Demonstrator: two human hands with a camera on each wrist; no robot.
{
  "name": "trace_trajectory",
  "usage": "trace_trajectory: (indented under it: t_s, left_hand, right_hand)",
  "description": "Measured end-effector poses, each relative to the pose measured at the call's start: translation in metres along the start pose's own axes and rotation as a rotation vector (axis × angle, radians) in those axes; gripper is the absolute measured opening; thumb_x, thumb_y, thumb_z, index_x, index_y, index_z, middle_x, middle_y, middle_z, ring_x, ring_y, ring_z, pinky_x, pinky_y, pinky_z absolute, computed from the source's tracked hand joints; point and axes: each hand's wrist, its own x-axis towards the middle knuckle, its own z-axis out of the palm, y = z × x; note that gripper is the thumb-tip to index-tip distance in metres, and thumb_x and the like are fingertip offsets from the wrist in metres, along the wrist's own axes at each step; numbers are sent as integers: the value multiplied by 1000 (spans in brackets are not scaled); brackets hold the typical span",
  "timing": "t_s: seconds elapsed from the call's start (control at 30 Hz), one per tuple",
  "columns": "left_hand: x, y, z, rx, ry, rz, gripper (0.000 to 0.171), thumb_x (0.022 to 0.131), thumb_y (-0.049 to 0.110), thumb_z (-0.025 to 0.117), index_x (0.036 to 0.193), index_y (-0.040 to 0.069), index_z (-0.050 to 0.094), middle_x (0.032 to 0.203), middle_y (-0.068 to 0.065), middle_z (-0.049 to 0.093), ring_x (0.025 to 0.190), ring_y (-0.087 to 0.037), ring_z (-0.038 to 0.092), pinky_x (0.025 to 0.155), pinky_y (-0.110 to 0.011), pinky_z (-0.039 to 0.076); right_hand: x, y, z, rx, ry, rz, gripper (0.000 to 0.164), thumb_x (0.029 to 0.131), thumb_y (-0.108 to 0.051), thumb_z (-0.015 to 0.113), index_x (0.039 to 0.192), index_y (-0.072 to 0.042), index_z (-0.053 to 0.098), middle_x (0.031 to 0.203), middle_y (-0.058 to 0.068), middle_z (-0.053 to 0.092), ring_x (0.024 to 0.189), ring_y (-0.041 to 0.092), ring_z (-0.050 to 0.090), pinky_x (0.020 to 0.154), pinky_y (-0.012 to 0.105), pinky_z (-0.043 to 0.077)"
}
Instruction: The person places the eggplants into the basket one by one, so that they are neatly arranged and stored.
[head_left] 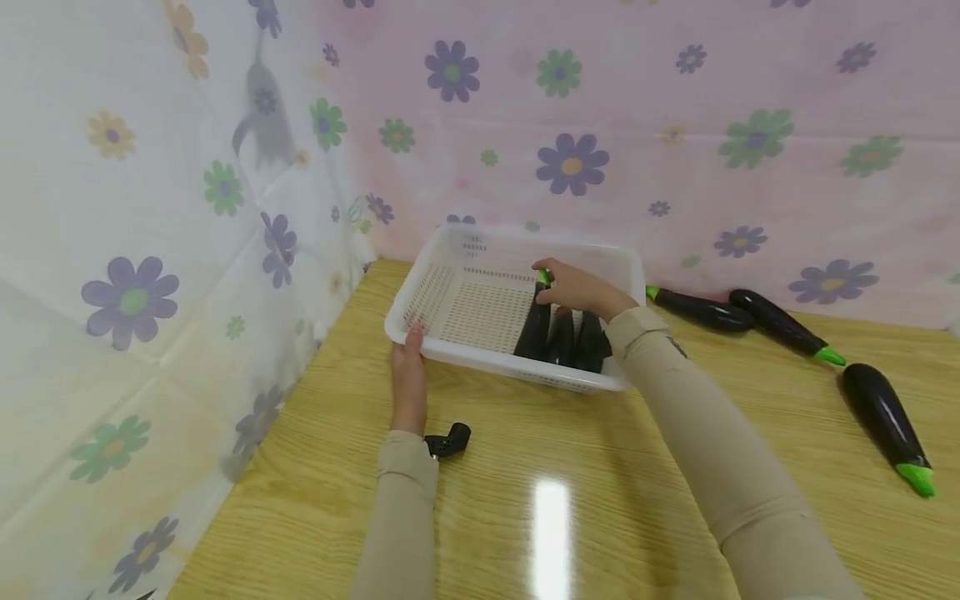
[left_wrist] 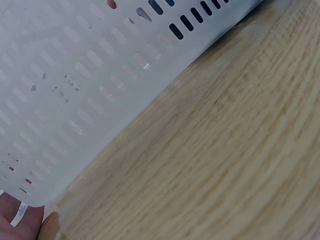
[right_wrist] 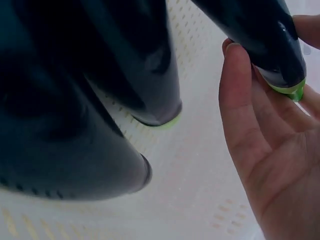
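Observation:
A white plastic basket (head_left: 468, 356) with a perforated floor stands on the table, slightly angled. My left hand (head_left: 408, 379) grips its near left corner, thumb over the rim; in the left wrist view its fingers (left_wrist: 20, 220) show at the basket's lower corner. Inside the basket, my right hand (head_left: 585, 290) holds a dark eggplant (head_left: 533, 327) by its green-capped far end. The right wrist view shows thumb and fingers around that eggplant (right_wrist: 265, 42), close to the cap. More eggplants (head_left: 561, 337) lie beside it on the basket's right side, partly hidden under my right wrist.
Right of the basket, three more eggplants lie on the wooden table (head_left: 495, 517): one (head_left: 701, 310) close to the basket, another (head_left: 780, 321) touching it, a third (head_left: 881, 412) nearer me. Flowered cloth (head_left: 510, 167) hangs behind and along the left. A black device (head_left: 450, 440) sits at my left wrist.

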Motion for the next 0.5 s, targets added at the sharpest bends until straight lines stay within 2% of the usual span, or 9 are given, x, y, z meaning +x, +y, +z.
trace_trajectory:
  t_s: [0.17,0.3,0.5]
  left_hand:
    - [1,-1,1,2,6,3,54,90,48,43,137,23,32,133,-6,44,123,-20,37,104,-32,19]
    - [-1,-2,-2,0,24,-2,49,92,44,43,136,25,33,131,-6,44,122,-21,38,104,-32,19]
    - [0,-2,-1,1,11,-20,53,89,49,44,136,27,33,132,-4,44,123,-19,37,104,-32,19]
  right_hand:
    - [7,1,4,-33,18,-6,63,87,-18,50,141,-8,19,131,17,35,95,26,48,70,37,50]
    - [11,0,11,-117,27,-12,60,88,-24,51,139,-5,24,134,16,36,93,25,50,68,36,48]
    - [14,1,13,-214,52,18,59,89,-25,53,138,-4,28,132,16,39,73,22,55,66,35,46]
